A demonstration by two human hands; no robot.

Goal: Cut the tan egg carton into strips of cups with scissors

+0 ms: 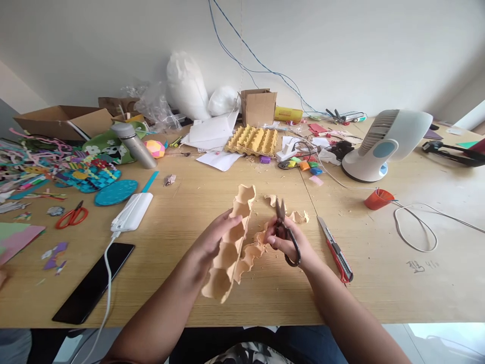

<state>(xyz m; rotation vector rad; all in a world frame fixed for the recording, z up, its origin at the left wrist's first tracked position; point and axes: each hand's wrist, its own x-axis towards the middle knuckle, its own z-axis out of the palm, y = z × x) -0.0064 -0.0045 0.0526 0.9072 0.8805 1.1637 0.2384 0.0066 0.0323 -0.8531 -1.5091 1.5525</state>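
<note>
Egg-carton strip [226, 251], pale and cupped, is held aslant above the near middle of the wooden table [288, 303], its far end leaning to the right. The left hand [213, 236] grips it along its left side, thumb laid over the edge and the other fingers mostly hidden. Just beside it, the right hand [290, 243] is closed around dark scissors [280, 217], whose blades point away from the person, clear of the strip. Beneath and between the hands lies a ragged carton piece [248, 256], with a curled offcut [300, 217] beyond the right hand and small crumbs scattered about. To the right rests a red utility knife [336, 251]; farther out stand an orange-red cup [379, 199] and a white fan [379, 146]. On the left are a black phone [94, 283], a white power bank [132, 213] with a cable plugged into it, and red-handled scissors [73, 216]. Toward the wall, a yellow egg tray [253, 140] sits in front of a cardboard box [258, 107], with white papers [217, 161] to its left.
</note>
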